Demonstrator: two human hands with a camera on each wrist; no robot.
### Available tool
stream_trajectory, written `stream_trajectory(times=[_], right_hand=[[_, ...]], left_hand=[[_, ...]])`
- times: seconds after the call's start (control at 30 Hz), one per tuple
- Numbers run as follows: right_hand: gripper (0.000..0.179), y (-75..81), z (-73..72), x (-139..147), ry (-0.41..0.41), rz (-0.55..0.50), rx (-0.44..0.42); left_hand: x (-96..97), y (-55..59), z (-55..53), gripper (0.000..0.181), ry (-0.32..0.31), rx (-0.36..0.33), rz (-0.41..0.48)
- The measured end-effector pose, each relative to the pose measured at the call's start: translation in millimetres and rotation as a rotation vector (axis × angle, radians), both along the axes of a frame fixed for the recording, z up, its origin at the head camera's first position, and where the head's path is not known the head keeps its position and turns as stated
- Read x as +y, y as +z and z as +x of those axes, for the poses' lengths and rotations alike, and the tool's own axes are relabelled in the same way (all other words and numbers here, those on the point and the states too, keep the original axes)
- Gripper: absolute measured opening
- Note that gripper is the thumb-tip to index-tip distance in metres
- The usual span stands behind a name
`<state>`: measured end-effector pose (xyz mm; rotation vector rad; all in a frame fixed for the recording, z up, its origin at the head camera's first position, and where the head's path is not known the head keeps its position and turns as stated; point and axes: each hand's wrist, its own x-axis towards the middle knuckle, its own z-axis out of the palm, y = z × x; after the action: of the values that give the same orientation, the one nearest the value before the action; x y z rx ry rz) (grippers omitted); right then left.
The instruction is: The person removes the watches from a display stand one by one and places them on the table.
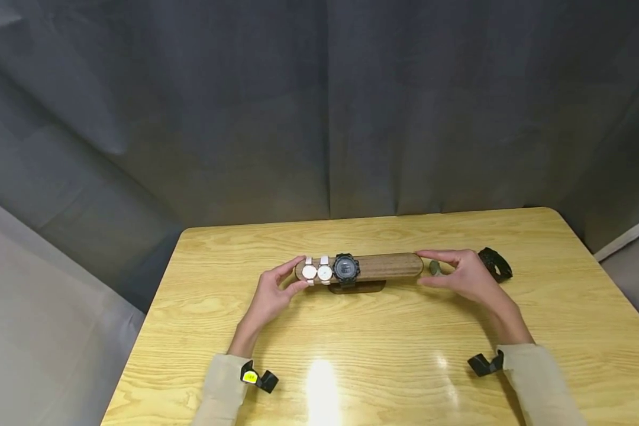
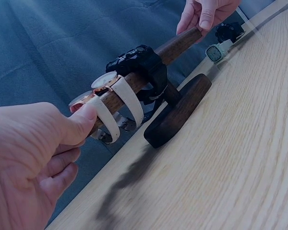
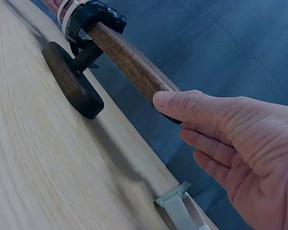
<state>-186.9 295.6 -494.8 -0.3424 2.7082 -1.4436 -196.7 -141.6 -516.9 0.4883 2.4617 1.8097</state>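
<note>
A wooden watch stand [image 1: 389, 266] with a long rounded bar and a dark base [image 2: 180, 112] is in the middle of the head view. My left hand [image 1: 270, 294] pinches the bar's left end, its thumb beside the nearest white strap. At the opposite end, my right hand [image 1: 471, 277] grips the bar between thumb and fingers. Two white-strapped watches [image 1: 325, 272] with rose-gold cases are side by side on the bar's left part. Just right of them a chunky black watch [image 1: 346, 268] is strapped around it. In both wrist views the base appears at the tabletop.
Beside my right hand, a pale green square-faced watch [image 2: 214, 53] lies on the wooden table [image 1: 383, 355]. Farther right is another black watch [image 1: 495, 264]. A dark curtain [image 1: 330, 118] hangs behind the table's back edge.
</note>
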Motion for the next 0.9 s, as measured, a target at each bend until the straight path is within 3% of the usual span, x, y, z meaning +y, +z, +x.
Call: stream_trajectory(times=[0.5,0.9], right_hand=[[0.063,-3.2,-6.0,-8.5,0.039,-0.083,-0.043],[0.063,-3.3,-8.1,-11.1,0.044,-0.085,-0.039]], left_hand=[[1.3,0.1,2.2,0.055,0.002,-0.004,0.008],[1.1,4.6,5.0,0.058,0.03,0.062,-0.11]])
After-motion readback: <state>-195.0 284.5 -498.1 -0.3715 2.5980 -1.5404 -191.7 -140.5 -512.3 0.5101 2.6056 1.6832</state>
